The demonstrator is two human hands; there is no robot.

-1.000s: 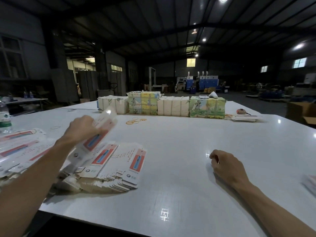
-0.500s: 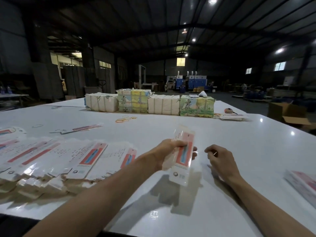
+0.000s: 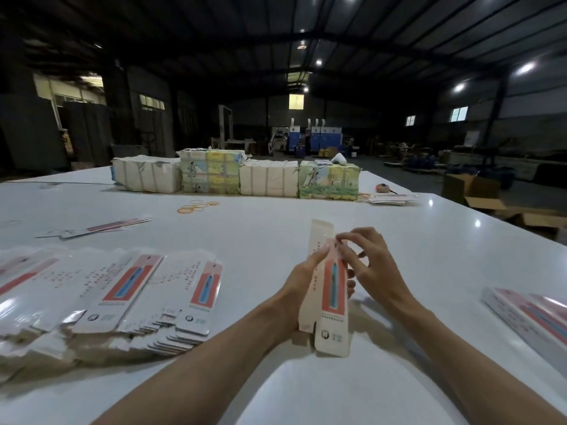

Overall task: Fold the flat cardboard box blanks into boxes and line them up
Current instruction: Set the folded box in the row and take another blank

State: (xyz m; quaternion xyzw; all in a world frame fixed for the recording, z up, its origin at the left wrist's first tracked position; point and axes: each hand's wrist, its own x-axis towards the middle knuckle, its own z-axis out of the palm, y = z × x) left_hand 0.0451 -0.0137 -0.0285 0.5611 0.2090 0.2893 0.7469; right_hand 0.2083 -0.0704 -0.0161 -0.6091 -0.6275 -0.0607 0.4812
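One box blank [image 3: 333, 286] held over the white table [image 3: 276, 240], centre-right. Grips its left edge with left hand [image 3: 302, 282], fingers curled round; pinches its far end with right hand [image 3: 372, 265]. Points lengthwise away from the body, logo end nearest, plain flap farthest. Sits right of the fanned stack of blanks [image 3: 132, 280].

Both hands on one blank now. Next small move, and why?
Probably tuck the top flap in with the right hand. The left hand grips the box blank by its middle, off the table, and two panels show at an angle, so it looks opened into a sleeve. The right hand pinches its upper end, just below the flap, which stands unfolded.
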